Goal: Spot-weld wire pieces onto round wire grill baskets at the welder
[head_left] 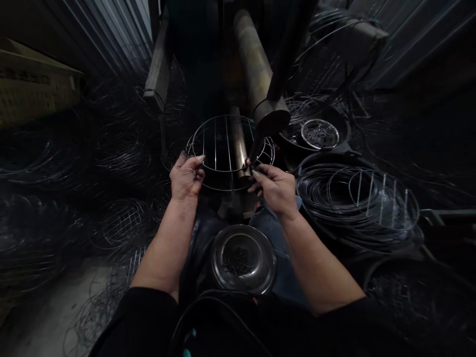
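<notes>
Between my hands is a round wire rack (215, 144) with parallel bars across it, its rim near the lower electrode (240, 144) of a welding machine. My left hand (186, 176) grips the rack's left rim between thumb and fingers. At the right rim, beneath the upper electrode holder (273, 116), my right hand (273, 188) is closed in a pinch. What its fingertips hold is too small and dark to make out. A steel bowl (243, 285) with small dark pieces inside rests at my lap.
To the right, a tub holds coiled wire rings (320, 218) with a barred rack on top. Behind it, a small metal dish (320, 134) of short pieces sits in a dark pan. Stacked wire racks (122, 223) crowd the left, and a yellow carton (37, 84) stands farther back.
</notes>
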The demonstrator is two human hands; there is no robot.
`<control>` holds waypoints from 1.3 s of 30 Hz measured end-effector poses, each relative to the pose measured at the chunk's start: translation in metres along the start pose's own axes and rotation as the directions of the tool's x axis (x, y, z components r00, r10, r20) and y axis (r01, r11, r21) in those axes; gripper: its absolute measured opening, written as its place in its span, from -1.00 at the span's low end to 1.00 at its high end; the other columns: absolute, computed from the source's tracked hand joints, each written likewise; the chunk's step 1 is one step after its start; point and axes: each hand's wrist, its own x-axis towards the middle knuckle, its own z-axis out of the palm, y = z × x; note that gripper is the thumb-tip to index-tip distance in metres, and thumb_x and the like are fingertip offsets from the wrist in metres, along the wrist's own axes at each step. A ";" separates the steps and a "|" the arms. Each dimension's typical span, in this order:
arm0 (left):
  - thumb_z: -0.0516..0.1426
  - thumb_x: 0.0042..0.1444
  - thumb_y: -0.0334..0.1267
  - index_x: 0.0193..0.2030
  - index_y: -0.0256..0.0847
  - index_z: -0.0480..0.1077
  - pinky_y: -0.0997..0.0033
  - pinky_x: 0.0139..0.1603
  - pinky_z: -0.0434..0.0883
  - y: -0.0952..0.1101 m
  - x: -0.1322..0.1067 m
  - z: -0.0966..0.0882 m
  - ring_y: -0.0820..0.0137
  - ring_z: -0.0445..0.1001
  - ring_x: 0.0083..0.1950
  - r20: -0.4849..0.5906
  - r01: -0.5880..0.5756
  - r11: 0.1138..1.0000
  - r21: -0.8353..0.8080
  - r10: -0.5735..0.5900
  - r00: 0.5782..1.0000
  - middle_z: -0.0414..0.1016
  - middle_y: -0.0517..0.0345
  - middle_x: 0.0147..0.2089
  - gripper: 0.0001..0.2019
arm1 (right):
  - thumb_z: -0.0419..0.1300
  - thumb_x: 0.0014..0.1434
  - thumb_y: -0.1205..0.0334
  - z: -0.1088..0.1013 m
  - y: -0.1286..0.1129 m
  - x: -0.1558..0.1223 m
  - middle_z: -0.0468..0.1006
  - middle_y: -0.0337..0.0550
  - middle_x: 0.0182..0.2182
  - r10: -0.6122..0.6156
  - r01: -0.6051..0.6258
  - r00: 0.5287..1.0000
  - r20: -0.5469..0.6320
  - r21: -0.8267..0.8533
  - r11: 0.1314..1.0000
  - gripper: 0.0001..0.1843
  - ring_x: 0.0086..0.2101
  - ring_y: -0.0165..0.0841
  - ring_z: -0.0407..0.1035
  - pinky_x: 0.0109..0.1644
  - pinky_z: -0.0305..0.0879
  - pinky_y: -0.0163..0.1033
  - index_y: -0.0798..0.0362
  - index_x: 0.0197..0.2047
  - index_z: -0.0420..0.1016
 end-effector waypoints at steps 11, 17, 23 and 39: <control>0.26 -0.33 -0.56 -0.20 -0.20 0.30 0.66 -0.62 0.13 0.005 -0.002 0.006 0.59 0.33 -0.51 -0.015 0.002 1.000 0.017 -0.002 1.000 0.32 0.35 -0.47 -0.52 | 0.24 0.03 0.11 0.014 0.015 -0.006 0.47 -0.32 -0.56 -0.030 0.048 0.992 -0.123 0.141 0.989 -0.79 -0.66 -0.47 0.40 -0.69 0.12 -0.43 0.07 -0.31 0.47; 0.26 -0.34 -0.56 -0.28 -0.20 0.30 0.69 -0.64 0.09 0.003 -0.001 0.004 0.61 0.34 -0.51 0.008 0.000 1.000 0.002 0.000 1.000 0.35 0.34 -0.47 -0.57 | 0.25 0.03 0.13 0.020 0.019 -0.008 0.47 -0.34 -0.58 0.016 0.016 0.989 -0.145 0.215 0.977 -0.81 -0.68 -0.49 0.37 -0.69 0.10 -0.43 0.06 -0.32 0.48; 0.31 -0.35 -0.49 -0.34 -0.18 0.27 0.60 -0.60 0.17 0.004 0.001 -0.001 0.52 0.39 -0.48 0.034 0.013 0.999 0.047 -0.014 0.999 0.34 0.33 -0.50 -0.59 | 0.32 -0.02 0.01 0.004 0.018 -0.005 0.56 -0.26 -0.47 0.068 -0.022 0.986 -0.152 0.286 0.958 -0.68 -0.63 -0.46 0.43 -0.67 0.15 -0.43 0.07 -0.28 0.50; 0.26 -0.26 -0.54 0.20 -0.16 0.26 0.60 -0.55 0.25 0.007 -0.010 -0.011 0.56 0.36 -0.53 -0.026 -0.032 0.998 0.050 0.033 0.999 0.35 0.35 -0.47 -0.23 | 0.40 -0.10 0.14 -0.034 0.010 -0.054 0.48 -0.32 -0.65 0.133 -0.135 0.990 0.035 0.059 0.989 -0.71 -0.66 -0.44 0.38 -0.61 0.22 -0.40 0.09 -0.38 0.42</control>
